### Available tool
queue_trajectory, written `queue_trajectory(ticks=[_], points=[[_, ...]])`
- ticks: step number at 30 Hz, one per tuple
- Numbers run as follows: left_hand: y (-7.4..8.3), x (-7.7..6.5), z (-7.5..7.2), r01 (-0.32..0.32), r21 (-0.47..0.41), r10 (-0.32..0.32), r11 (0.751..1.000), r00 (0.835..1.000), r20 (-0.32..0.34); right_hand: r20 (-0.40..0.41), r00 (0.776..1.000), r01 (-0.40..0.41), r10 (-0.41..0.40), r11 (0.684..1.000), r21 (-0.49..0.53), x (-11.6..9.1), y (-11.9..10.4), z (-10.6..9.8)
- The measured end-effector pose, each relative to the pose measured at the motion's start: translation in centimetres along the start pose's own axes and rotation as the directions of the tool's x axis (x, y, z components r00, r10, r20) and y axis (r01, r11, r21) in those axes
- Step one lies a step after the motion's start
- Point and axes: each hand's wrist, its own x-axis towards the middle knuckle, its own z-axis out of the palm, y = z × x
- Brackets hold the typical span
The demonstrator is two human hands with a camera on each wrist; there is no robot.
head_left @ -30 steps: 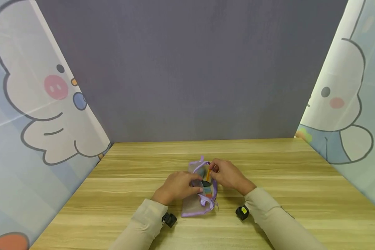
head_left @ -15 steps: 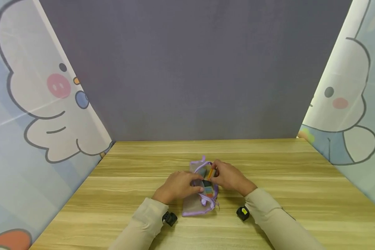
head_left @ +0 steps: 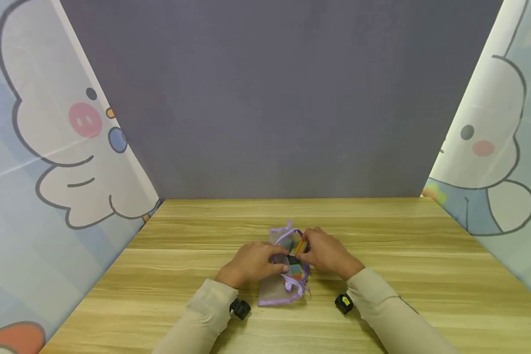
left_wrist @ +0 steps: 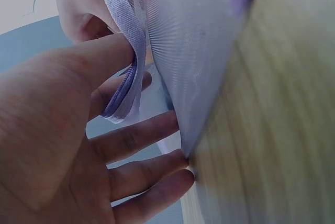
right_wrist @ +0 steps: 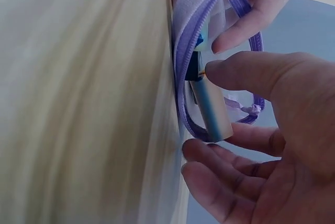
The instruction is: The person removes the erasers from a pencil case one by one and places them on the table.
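A mesh zip pouch point(head_left: 272, 291) with purple trim lies on the table, its opening facing right. My left hand point(head_left: 253, 264) grips the near side of the opening; the left wrist view shows the zip edge point(left_wrist: 125, 30) across the thumb and index finger, the other fingers spread by the mesh. Within the opening, my right hand point(head_left: 328, 253) pinches a small rectangular block point(head_left: 300, 248), orange-yellow in the head view. The right wrist view shows that block point(right_wrist: 213, 110) tan with a blue band, upright at the zip edge. Beside it lie a dark item point(head_left: 293, 259) and a striped item point(head_left: 295, 270).
The wooden table point(head_left: 194, 231) reaches back to a grey panel point(head_left: 287, 108). Cartoon-printed curtains point(head_left: 53, 196) hang on both sides. Black wrist cameras point(head_left: 240, 309) sit under both forearms, close to the tabletop.
The right hand has shifted slightly right, and the block has tilted with its upper end to the right. The left hand stays at the opening. The head view has shifted slightly.
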Motion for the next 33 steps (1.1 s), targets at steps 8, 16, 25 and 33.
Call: queue_trajectory(ticks=[8, 16, 25, 33], points=[[-0.23, 0.17, -0.06, 0.002, 0.008, -0.002, 1.0, 1.0, -0.001, -0.025, 0.999, 0.025, -0.026, 1.0, -0.017, 0.21, -0.1, -0.34], [-0.42, 0.28, 0.05, 0.005, 0.029, -0.006, 1.0, 1.0, 0.003, -0.051, 0.998, 0.037, -0.039, 0.998, -0.046, 0.38, -0.15, -0.26], [-0.33, 0.1, 0.18, 0.015, 0.02, -0.016, 1.0, 1.0, 0.007, -0.085, 0.996, 0.019, -0.013, 0.998, 0.066, 0.36, -0.02, -0.09], [-0.15, 0.11, 0.24, 0.022, 0.021, -0.023, 1.0, 1.0, 0.021, -0.106, 0.994, 0.009, 0.006, 0.99, 0.139, 0.13, 0.34, -0.03]])
